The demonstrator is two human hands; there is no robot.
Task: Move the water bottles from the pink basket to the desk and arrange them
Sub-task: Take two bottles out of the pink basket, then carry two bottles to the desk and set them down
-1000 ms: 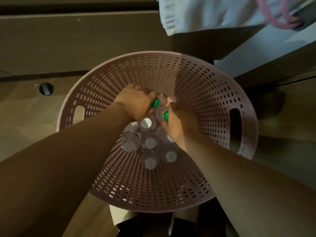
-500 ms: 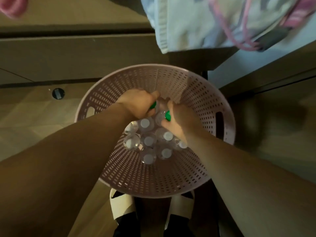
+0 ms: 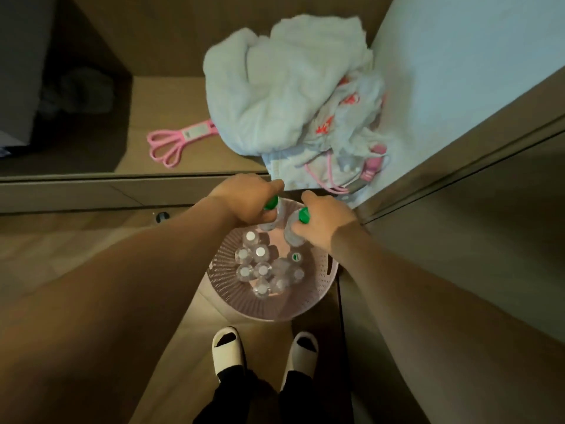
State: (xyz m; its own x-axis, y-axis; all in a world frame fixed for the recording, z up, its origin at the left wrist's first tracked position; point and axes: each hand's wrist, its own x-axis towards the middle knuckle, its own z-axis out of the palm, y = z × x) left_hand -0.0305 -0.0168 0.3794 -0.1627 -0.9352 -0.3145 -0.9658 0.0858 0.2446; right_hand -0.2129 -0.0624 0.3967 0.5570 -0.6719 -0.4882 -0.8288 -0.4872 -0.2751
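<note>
Water bottles: most stand in the pink basket on the floor; none visible on the bench. Left hand and right hand each grip one green-capped bottle above the basket. Task barely begun

Your bare arms, dark trousers, white slides

Both your forearms show no sleeves; below, black trouser legs end in white open-toed slippers with dark socks showing at the toes.
</note>
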